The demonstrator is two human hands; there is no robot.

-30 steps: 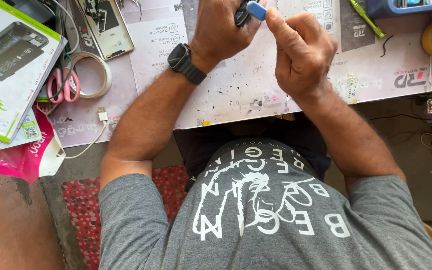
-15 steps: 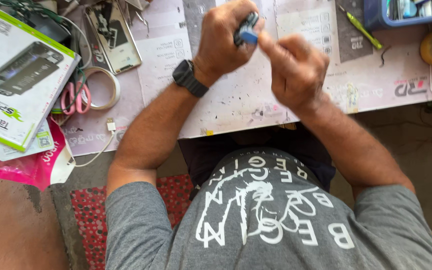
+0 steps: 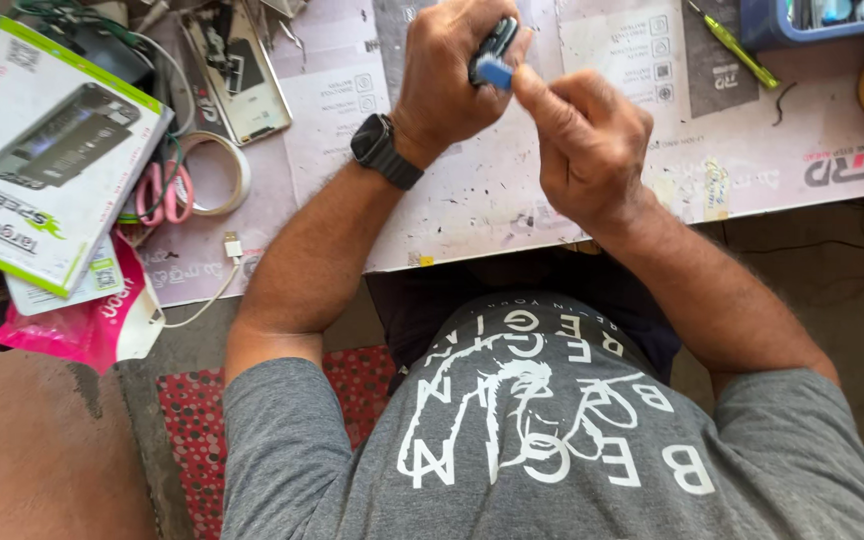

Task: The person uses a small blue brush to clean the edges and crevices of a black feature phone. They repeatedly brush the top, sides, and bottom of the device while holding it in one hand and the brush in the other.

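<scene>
I see a small dark handheld gadget with a blue plastic end (image 3: 493,55) held up over the work mat, near the top of my view. My left hand (image 3: 452,75) is clenched around its dark body, so most of it is hidden. My right hand (image 3: 587,140) has its thumb and forefinger pinched at the blue end, the other fingers curled in. I judge the piece light and rigid, with smooth plastic that could slip, and the blue part looks small enough to snap or pop free if twisted hard. The dark body is the safer place to hold. A black wristwatch (image 3: 386,150) sits on my left wrist. Below the hands lies the pale printed paper mat (image 3: 472,200), speckled with marks. Further left are pink-handled scissors (image 3: 164,192), a roll of clear tape (image 3: 214,172) and a white and green cardboard box (image 3: 47,150). A yellow-green screwdriver (image 3: 734,45) lies upper right.
</scene>
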